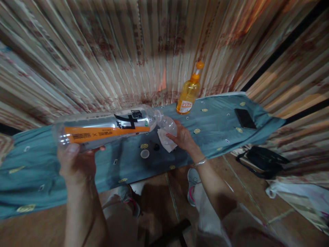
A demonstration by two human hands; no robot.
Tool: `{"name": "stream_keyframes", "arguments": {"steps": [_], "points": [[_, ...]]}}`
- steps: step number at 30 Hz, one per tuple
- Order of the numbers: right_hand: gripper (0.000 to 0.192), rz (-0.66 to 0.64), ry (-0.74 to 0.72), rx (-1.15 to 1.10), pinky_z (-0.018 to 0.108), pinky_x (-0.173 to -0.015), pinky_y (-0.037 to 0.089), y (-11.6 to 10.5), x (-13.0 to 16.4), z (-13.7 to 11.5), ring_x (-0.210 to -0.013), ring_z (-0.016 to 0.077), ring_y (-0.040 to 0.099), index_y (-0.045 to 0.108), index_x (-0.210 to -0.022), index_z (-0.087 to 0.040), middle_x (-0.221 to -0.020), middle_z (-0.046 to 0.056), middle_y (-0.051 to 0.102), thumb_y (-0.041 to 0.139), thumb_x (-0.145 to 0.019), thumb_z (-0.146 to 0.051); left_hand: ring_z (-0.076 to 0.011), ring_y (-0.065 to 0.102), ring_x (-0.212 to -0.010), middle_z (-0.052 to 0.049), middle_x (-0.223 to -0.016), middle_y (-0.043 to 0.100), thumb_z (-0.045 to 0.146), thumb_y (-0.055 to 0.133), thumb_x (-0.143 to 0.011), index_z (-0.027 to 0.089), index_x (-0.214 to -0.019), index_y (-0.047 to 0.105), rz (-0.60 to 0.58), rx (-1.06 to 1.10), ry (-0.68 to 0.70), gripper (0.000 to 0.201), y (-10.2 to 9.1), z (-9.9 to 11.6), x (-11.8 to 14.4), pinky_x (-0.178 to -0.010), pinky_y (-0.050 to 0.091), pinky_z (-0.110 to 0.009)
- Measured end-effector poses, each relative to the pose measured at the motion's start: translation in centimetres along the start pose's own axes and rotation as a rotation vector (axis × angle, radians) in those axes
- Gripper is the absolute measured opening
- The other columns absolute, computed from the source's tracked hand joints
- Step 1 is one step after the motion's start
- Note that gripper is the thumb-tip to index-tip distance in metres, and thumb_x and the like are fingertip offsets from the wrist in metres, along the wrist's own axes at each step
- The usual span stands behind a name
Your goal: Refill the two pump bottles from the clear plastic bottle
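Note:
My left hand (78, 163) is wrapped round the lower end of a large clear plastic bottle (106, 128) with an orange and black label. The bottle lies almost level in the air, its mouth pointing right. My right hand (183, 136) grips a small clear plastic container (167, 124), whose opening is at the bottle's mouth. I cannot tell whether the two touch. Beneath the container is a crumpled white tissue (168, 145). Close by on the blue-green cloth lie a round whitish lid (144, 153) and a small black cap (156, 147).
An orange pump bottle (189, 94) stands at the cloth's back edge. A dark phone (245, 118) lies on the right of the cloth-covered table (213, 137). Pleated curtains (144, 44) hang behind. A black bag (264, 161) rests low on the right.

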State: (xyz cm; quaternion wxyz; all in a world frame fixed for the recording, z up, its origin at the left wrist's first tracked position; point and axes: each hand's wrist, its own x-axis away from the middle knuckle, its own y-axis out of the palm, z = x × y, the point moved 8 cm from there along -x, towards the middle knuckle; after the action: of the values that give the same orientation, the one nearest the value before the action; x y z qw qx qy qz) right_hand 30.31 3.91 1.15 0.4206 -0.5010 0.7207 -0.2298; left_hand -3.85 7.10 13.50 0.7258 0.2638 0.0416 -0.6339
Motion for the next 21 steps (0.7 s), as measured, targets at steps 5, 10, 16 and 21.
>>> {"name": "stream_keyframes", "arguments": {"steps": [5, 10, 16, 21], "points": [[0.064, 0.019, -0.03, -0.021, 0.051, -0.103, 0.059, -0.03, 0.03, -0.09, -0.122, 0.0349, 0.069, 0.047, -0.144, -0.02, -0.137, 0.018, 0.067, 0.072, -0.09, -0.044, -0.0146, 0.05, -0.059, -0.001, -0.078, 0.063, 0.045, 0.08, -0.055, 0.027, -0.119, 0.068, 0.004, -0.007, 0.008, 0.068, -0.13, -0.05, 0.02, -0.043, 0.04, -0.023], [0.064, 0.013, -0.038, -0.007, 0.051, -0.106, 0.058, -0.08, 0.0, -0.26, -0.125, 0.0349, 0.067, 0.048, -0.143, -0.016, -0.137, 0.021, 0.067, 0.074, -0.089, -0.038, -0.014, 0.05, -0.06, -0.003, -0.087, 0.065, 0.046, 0.079, -0.055, 0.027, -0.122, 0.067, -0.012, -0.014, 0.019, 0.07, 0.01, 0.09, -0.1, -0.046, 0.043, -0.025], [0.064, -0.005, -0.042, -0.015, 0.051, -0.105, 0.058, -0.16, -0.05, -0.46, -0.124, 0.0352, 0.068, 0.047, -0.143, -0.013, -0.137, 0.022, 0.067, 0.073, -0.089, -0.036, -0.0144, 0.053, -0.06, -0.005, -0.095, 0.069, 0.045, 0.08, -0.053, 0.028, -0.119, 0.07, -0.006, -0.013, 0.011, 0.07, 0.15, 0.25, -0.18, -0.041, 0.039, -0.022], [0.064, -0.002, -0.036, -0.004, 0.05, -0.105, 0.058, -0.14, -0.07, -0.38, -0.122, 0.0349, 0.069, 0.048, -0.143, -0.016, -0.138, 0.021, 0.067, 0.074, -0.088, -0.037, -0.0119, 0.05, -0.056, -0.006, -0.098, 0.072, 0.044, 0.079, -0.053, 0.026, -0.119, 0.071, 0.0, -0.018, 0.004, 0.069, -0.01, 0.15, -0.13, -0.04, 0.038, -0.021]]}}
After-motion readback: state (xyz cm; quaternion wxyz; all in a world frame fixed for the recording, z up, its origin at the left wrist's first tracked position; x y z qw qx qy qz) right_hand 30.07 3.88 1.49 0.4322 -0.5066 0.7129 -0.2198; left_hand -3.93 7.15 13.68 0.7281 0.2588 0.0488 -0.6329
